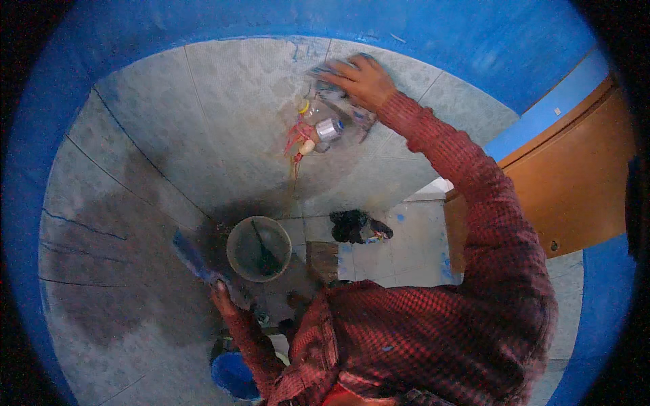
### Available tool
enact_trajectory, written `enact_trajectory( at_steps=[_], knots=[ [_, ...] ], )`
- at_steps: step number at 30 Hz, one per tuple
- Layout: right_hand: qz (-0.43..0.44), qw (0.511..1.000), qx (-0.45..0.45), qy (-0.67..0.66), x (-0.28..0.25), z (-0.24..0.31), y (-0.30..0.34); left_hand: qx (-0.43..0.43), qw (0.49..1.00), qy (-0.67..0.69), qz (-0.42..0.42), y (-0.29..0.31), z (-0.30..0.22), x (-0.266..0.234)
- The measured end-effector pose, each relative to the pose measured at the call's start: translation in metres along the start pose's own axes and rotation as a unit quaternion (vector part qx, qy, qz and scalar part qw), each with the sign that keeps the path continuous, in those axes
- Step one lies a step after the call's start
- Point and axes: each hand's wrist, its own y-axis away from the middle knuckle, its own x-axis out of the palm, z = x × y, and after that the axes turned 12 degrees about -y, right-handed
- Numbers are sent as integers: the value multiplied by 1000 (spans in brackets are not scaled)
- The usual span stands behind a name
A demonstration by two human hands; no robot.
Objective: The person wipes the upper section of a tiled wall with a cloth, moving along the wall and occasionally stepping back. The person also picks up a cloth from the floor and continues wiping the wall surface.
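Up on the grey tiled wall (pixel 230 101), my right hand (pixel 365 81) reaches out with its fingers stretched to the left. Motion smears the fingertips, and a dark bluish patch shows at them; I cannot make out what it is. Just below that hand hang a clear bottle with a yellow cap (pixel 305 108), a white container with a blue cap (pixel 329 129) and some pinkish-red strips (pixel 295 137). Lower left, my left hand (pixel 222 296) grips one end of a long, flat blue tool (pixel 191 256), blurred, whose kind is unclear.
A round pale bucket (pixel 289 252) with a dark long-handled thing inside stands near my left hand. Below is a blue basin (pixel 230 374). A black bundle (pixel 349 225) lies on the floor by the wall. To the right is a brown wooden door (pixel 569 183).
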Motion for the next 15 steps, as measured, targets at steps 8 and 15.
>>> enact_trajectory(
  at_steps=[8, 15],
  knots=[
    [-53, 996, 59, -39, 2, 15, -10, -248, 912, 327, -7, 20, 5, -38],
    [-103, 994, 1, -40, 7, 17, -24, 14, 998, 61, 0, -25, -53, -11]
  ],
)
